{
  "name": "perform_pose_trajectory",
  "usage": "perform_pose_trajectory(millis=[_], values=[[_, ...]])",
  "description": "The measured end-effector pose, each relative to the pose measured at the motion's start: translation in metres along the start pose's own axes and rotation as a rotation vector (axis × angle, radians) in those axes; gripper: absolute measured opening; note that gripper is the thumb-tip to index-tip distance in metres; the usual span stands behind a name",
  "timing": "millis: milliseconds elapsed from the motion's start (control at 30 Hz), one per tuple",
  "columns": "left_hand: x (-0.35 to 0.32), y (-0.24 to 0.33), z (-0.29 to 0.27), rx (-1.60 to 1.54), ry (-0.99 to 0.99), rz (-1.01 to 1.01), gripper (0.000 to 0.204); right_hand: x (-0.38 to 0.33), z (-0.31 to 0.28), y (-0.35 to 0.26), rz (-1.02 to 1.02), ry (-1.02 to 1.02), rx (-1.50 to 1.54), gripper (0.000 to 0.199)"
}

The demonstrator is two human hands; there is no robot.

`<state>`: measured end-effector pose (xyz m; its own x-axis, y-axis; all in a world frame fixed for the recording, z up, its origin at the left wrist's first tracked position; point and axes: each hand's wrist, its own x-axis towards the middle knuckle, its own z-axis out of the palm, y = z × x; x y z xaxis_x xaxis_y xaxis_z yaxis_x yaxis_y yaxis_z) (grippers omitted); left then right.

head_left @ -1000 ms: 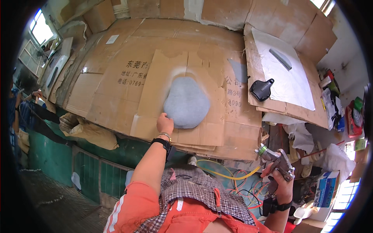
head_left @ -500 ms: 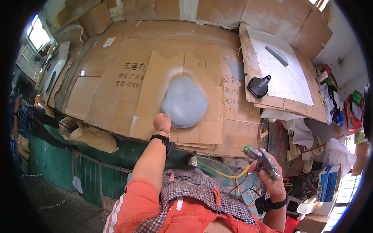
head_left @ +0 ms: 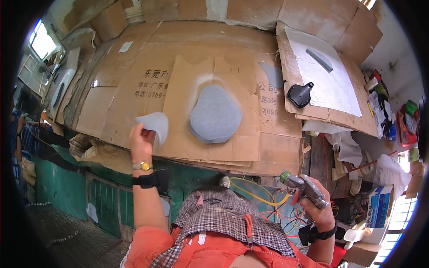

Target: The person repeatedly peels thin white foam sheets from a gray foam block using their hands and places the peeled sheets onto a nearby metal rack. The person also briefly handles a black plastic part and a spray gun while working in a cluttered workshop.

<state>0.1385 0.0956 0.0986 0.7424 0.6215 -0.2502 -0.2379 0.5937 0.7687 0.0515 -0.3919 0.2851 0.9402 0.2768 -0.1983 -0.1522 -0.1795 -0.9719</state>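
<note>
My left hand [head_left: 140, 142] grips one edge of a thin grey fabric piece [head_left: 158, 124], which curls and hangs over the cardboard to the left of a stack. That stack of flat grey fabric pieces [head_left: 215, 114], rounded and wider toward me, lies on a cardboard sheet with a whitish sprayed patch at its far edge. Wrapped around a metal spray gun [head_left: 306, 188] with a green collar, my right hand [head_left: 321, 214] stays off the table's near right corner. A yellow hose [head_left: 250, 187] runs by the gun.
Cardboard covers the worktable [head_left: 116, 89]. On the right, a raised board with white paper [head_left: 333, 80] carries a black bicycle saddle [head_left: 299, 94] and a grey strip [head_left: 319, 60]. Another grey piece [head_left: 271, 75] lies beside that board. Tangled hoses hang below the table.
My left hand has moved left from the stack's near edge, with a grey fabric piece now lifted in it. My right hand keeps the spray gun in nearly the same place.
</note>
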Motion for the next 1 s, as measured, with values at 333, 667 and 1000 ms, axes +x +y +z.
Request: perform_pose_trajectory(millis=[333,667,1000], values=[[-0.024,0.057,-0.062,-0.05,0.092,0.146,0.021,-0.028,0.005,-0.015,-0.013,0.087,-0.076,0.059],[-0.033,0.056,-0.058,-0.087,0.045,0.132,0.027,-0.007,0.045,-0.019,-0.129,0.204,-0.036,0.065],[-0.036,0.057,-0.07,-0.086,0.015,0.134,0.029,-0.044,0.029,-0.013,-0.031,0.058,-0.045,0.058]])
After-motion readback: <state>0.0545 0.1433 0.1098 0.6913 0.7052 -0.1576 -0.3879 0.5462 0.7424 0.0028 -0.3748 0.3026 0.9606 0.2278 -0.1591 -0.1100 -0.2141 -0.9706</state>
